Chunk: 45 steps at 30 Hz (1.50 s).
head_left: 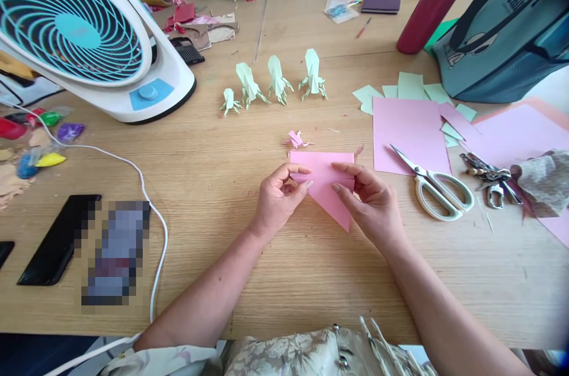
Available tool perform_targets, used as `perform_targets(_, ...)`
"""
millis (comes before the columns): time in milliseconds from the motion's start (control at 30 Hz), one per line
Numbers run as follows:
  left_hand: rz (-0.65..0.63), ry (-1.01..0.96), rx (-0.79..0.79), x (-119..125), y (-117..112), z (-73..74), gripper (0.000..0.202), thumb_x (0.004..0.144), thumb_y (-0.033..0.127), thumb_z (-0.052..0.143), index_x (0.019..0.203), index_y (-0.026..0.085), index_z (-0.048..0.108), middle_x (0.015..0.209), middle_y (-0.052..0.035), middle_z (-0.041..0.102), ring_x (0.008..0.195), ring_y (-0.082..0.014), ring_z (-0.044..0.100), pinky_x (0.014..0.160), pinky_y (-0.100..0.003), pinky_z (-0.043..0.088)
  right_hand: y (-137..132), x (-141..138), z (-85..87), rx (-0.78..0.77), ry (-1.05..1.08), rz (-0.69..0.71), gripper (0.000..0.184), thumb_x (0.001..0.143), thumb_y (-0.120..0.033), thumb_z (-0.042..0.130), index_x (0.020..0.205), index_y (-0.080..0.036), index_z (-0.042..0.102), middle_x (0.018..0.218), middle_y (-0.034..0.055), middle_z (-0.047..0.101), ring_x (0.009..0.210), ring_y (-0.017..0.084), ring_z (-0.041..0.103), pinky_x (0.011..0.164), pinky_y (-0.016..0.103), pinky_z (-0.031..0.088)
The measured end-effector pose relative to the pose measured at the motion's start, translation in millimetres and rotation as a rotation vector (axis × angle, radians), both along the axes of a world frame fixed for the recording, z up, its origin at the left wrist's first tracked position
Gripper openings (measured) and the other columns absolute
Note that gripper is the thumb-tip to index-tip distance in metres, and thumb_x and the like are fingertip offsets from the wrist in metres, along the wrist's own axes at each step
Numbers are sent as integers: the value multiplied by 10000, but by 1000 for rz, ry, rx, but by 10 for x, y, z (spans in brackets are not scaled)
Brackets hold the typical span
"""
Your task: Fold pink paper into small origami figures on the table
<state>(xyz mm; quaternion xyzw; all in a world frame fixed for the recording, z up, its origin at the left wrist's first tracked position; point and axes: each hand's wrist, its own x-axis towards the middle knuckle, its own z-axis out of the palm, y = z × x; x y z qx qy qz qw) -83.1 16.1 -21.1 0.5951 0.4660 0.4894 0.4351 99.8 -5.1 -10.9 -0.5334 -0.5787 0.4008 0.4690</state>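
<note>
Between my two hands is a pink sheet of paper (326, 161), partly folded, with one pointed corner hanging down toward me. My left hand (284, 189) pinches its left side between thumb and fingers. On the right side, my right hand (371, 195) grips the paper the same way, thumb in front. Just beyond the sheet lies a small pink folded paper figure (296, 139). Farther back, several pale green folded paper figures (277, 79) stand in a row, the leftmost one smallest.
White-handled scissors (438, 186) lie right of my hands, beside a pink sheet (411, 133) and green paper pieces (409, 85). Keys (491, 177), a red flask (435, 5) and a blue bag (502, 38) are farther right. A fan (89, 32) and a white cable (165, 233) occupy the left.
</note>
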Motion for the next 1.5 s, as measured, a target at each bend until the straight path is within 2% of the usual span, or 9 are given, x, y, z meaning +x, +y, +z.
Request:
perform_targets(167, 15, -26, -28, -10, 2, 5, 207, 807, 208, 696, 1008, 167, 669, 972, -36, 681, 667, -75, 545, 598, -167, 457, -17, 2, 7, 21, -82, -19, 352, 858, -247, 654, 1210, -254, 651, 1083, 47, 699, 878, 197, 656, 824, 360, 530)
perform_targets(333, 50, 21, 24, -28, -4, 33, 223, 812, 219, 708, 1033, 188, 699, 987, -31, 672, 650, -70, 518, 604, -176, 446, -22, 9, -13, 83, -93, -53, 374, 839, -233, 670, 1211, -257, 647, 1150, 49, 677, 914, 199, 643, 875, 374, 531)
perform_targets(633, 97, -46, 54, -32, -19, 58, 223, 821, 216, 708, 1041, 196, 683, 931, -27, 667, 745, -100, 573, 670, -188, 492, -46, 26, 51, 122, -67, -111, 272, 858, -271, 675, 1130, -258, 680, 1013, 47, 692, 845, 192, 627, 846, 377, 526)
perform_targets(733, 111, -31, 74, -53, -20, 106, 228, 823, 209, 710, 1049, 196, 684, 879, -18, 654, 728, -96, 577, 664, -187, 491, -62, 34, 91, 152, -87, -111, 270, 867, -258, 658, 1137, -262, 673, 964, 39, 676, 810, 186, 605, 810, 368, 517)
perform_targets(867, 104, 79, 147, -83, -22, 207, 182, 829, 205, 706, 1010, 193, 705, 899, -30, 653, 745, -102, 578, 656, -190, 494, -62, 46, 142, 228, -189, -113, 260, 870, -222, 650, 1126, -263, 667, 846, 9, 632, 730, 163, 559, 736, 332, 482)
perform_targets(1000, 86, 93, 188, -98, -31, 285, 180, 832, 185, 698, 1011, 196, 715, 893, -30, 634, 764, -108, 575, 669, -200, 500, -60, 58, 184, 284, -215, -110, 248, 876, -193, 647, 1115, -257, 662, 780, -12, 591, 708, 152, 546, 703, 307, 458)
perform_targets(1133, 100, 51, 135, -109, -45, 340, 185, 836, 200, 701, 1021, 190, 713, 901, -33, 663, 760, -109, 587, 680, -199, 495, -77, 78, 205, 295, -220, -128, 229, 874, -180, 650, 1088, -259, 671, 820, -9, 628, 721, 152, 555, 706, 305, 452)
perform_targets(1300, 110, -49, 84, -116, -57, 423, 133, 831, 192, 715, 963, 187, 727, 871, -18, 680, 757, -101, 584, 706, -195, 472, -95, 99, 206, 292, -137, -130, 254, 869, -169, 655, 1104, -265, 676, 806, -8, 606, 728, 155, 543, 704, 313, 440)
perform_targets(1500, 104, -55, 127, -118, -81, 480, 107, 847, 164, 698, 944, 196, 727, 855, -6, 668, 764, -96, 568, 713, -197, 454, -93, 100, 178, 299, -123, -131, 255, 863, -173, 662, 1098, -271, 677, 887, 13, 652, 768, 167, 570, 725, 325, 451)
